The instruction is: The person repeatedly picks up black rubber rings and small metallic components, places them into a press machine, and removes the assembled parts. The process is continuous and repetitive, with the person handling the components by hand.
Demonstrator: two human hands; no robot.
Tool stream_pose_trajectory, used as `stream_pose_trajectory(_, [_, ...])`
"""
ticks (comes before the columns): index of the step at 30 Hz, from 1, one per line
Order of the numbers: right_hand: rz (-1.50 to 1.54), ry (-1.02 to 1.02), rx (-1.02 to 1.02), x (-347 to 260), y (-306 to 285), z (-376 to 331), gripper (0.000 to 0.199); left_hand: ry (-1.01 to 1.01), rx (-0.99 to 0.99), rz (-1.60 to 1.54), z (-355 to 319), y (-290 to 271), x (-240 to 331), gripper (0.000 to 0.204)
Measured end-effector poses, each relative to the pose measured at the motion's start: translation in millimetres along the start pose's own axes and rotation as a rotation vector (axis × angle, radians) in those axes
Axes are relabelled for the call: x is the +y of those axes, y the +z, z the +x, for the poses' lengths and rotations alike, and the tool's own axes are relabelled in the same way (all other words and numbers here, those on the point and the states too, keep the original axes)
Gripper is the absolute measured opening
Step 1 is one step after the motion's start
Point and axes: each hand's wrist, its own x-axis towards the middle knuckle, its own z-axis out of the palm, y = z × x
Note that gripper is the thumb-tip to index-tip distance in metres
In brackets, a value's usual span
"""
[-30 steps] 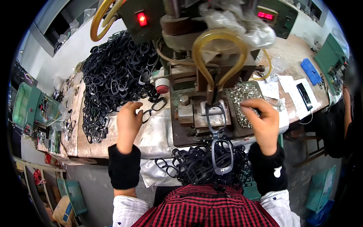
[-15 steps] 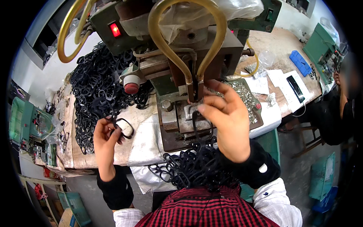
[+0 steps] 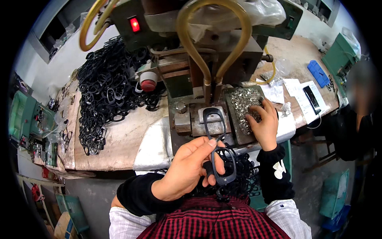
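Two hands at the press machine (image 3: pixel 207 59). Left hand (image 3: pixel 187 169) clenched round a black eyeglass frame front (image 3: pixel 219 149), held upright just before the machine's metal fixture block (image 3: pixel 207 123), upper rim over the block. Right hand (image 3: pixel 263 124) spread, fingertips resting in a tray of small metal parts (image 3: pixel 242 105), right of the block. Heap of black frames (image 3: pixel 107 87) on the desk (image 3: pixel 119 139), left of the machine.
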Motion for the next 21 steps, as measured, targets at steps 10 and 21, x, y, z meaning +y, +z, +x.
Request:
stream_pose_trajectory(10, [0.022, -0.050, 0.070, 4.9, 11.3, 1.3, 0.015, 0.068, -0.219, 0.024, 10.1, -22.3, -11.2, 0.033])
stream_pose_trajectory(21, [0.508, 0.142, 0.095, -15.8, -9.1, -5.2, 0.014, 1.307, 1.110, 1.350, 62.4, -193.9, 89.2, 0.010])
